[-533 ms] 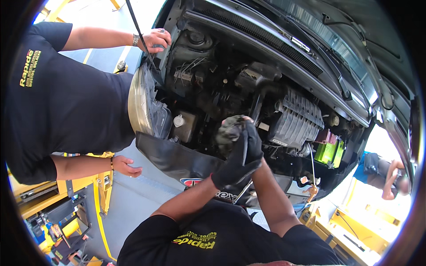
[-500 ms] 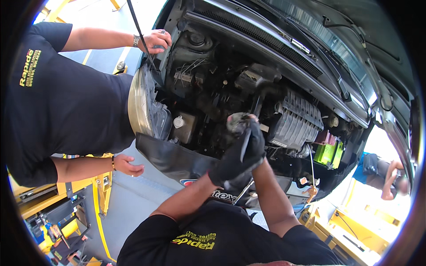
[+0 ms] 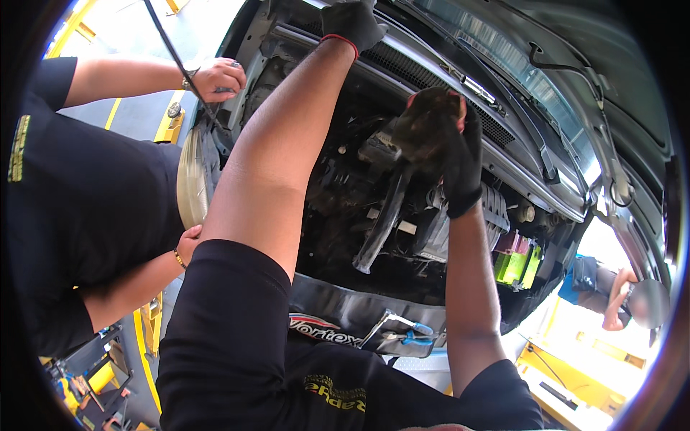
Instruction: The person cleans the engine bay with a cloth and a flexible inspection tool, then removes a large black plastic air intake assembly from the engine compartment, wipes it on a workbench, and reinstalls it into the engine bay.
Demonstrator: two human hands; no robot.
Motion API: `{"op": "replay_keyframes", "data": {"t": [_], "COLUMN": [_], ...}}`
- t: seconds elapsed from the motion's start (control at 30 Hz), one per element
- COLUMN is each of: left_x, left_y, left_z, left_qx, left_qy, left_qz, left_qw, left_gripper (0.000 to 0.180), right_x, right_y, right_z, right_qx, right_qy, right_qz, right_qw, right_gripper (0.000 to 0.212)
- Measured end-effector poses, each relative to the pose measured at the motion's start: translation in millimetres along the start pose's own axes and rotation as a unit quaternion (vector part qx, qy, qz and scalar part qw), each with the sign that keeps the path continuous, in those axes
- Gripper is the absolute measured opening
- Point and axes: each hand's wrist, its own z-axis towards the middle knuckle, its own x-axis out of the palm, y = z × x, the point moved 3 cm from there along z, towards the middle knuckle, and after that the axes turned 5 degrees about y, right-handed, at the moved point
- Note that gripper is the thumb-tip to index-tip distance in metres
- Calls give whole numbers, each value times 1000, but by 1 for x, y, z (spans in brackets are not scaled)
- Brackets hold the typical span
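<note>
1. The car [image 3: 575, 108] is standing with its bonnet up and is filling most of the view; the open engine bay [image 3: 374, 208] is lying dark below the windscreen, with a black fender cover [image 3: 345, 316] draping over the front edge.
2. A co-worker in a dark shirt [image 3: 79, 215] is standing at the left side of the car, one hand [image 3: 215, 77] resting on the body edge by the thin bonnet prop rod [image 3: 169, 50].
3. The left hand [image 3: 352, 21], gloved in black, is reaching up to the cowl at the base of the windscreen; whether its grip is closed on anything, I cannot tell, as the fingers are turning away at the frame's top.
4. The right hand [image 3: 449, 154], also gloved, is holding its grip closed around a dark, grimy part [image 3: 424, 126] lifted above the engine, just in front of the cowl.
5. A long dark strip [image 3: 381, 219] is hanging down from that part into the bay.
6. Judging from this, doing the lift well is meaning keeping the grasp firm, bracing with the upper hand, and guiding the dangling strip clear of hoses.
7. Pliers with blue handles [image 3: 410, 334] are lying on the fender cover, well below both hands.
</note>
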Motion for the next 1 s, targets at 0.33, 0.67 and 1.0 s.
{"op": "replay_keyframes", "data": {"t": [0.33,0.67,1.0], "left_x": [64,-33,-35], "left_y": [67,4,11], "left_z": [12,-298,-461], "left_qx": [42,19,-203], "left_qy": [-49,179,186], "left_qz": [-641,-928,-852], "left_qw": [765,325,446], "left_gripper": [28,42,38], "right_x": [-15,-11,24], "right_y": [-13,-16,-93], "right_z": [-109,-314,-443], "right_qx": [7,17,48], "right_qy": [61,242,336], "right_qz": [-113,-512,-560], "right_qw": [992,824,756], "right_gripper": [53,68,66]}}
